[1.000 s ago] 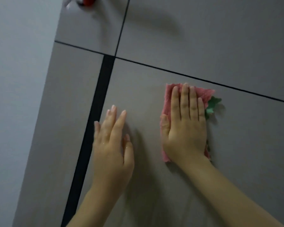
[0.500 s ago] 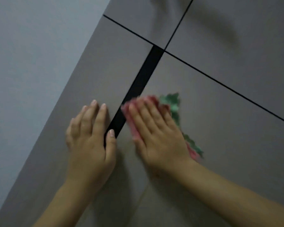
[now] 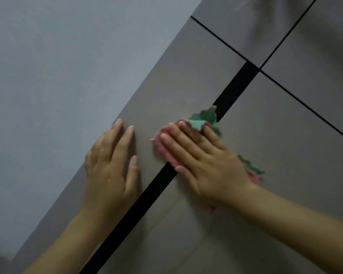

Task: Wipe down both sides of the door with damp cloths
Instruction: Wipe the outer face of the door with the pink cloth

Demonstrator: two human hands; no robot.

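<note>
Pressing flat with our right hand (image 3: 204, 161), we hold the crumpled pink and green damp cloth (image 3: 202, 120) against the smooth grey panelled door (image 3: 285, 125). The fingers lie straight and together on top of the cloth, pushing it rather than gripping it. The cloth sits across the wide black vertical strip (image 3: 234, 91) that divides the door's panels, with its green corner poking out past our fingertips and a bit more fabric showing behind the wrist.

Our left hand (image 3: 111, 165) rests bare on the door near its left edge, fingers straight and slightly spread, holding nothing. Small droplets glisten on its back. Beyond that edge is the plain pale grey wall (image 3: 67, 76).

We judge this a mid-wipe moment on one face of the door; the other face is out of view, so we cannot tell whether it has been done.

What could go wrong from here: the cloth is only pinned by a flat palm, so a fast stroke could let it bunch or slip out from under our fingers. The recessed strip and thin black grooves (image 3: 305, 103) may catch an edge, or be skipped. If the door swings freely, which we cannot tell, pressing hard could push it away.
</note>
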